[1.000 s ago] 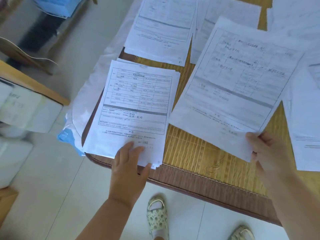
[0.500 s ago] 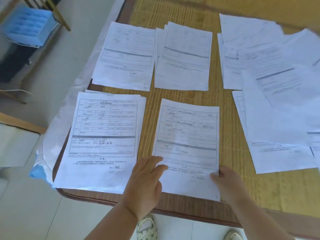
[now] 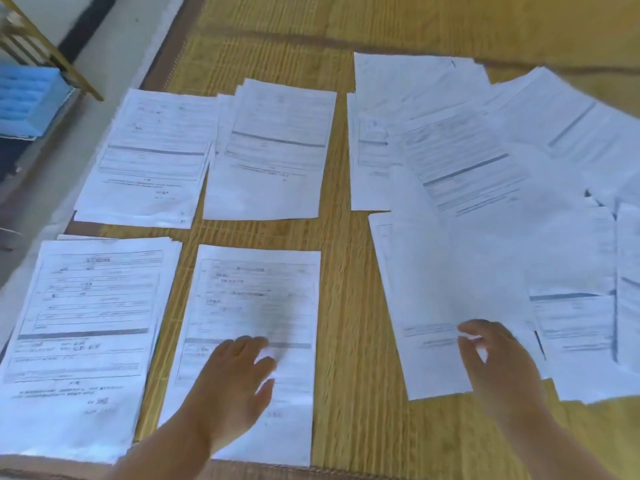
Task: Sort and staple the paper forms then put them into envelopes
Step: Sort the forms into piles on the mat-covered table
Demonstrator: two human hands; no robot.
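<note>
A ribbed bamboo mat (image 3: 349,306) carries flat white printed forms (image 3: 270,150) in stacks. The left hand (image 3: 232,386) lies spread on one sheet (image 3: 249,306) — the right hand (image 3: 498,358), loosely curled, touches the fanned pile (image 3: 485,237).

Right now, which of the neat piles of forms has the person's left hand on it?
The near middle form, second from the left in the front row. The left hand lies flat on its lower half; the other three neat piles are untouched.

4 tidy form piles (image 3: 263,154) lie at left on the woven mat (image 3: 353,306). The left hand (image 3: 235,382) rests flat on the lower-middle sheet (image 3: 252,299). The right hand (image 3: 495,358) touches the loose heap (image 3: 485,202) at right.
</note>
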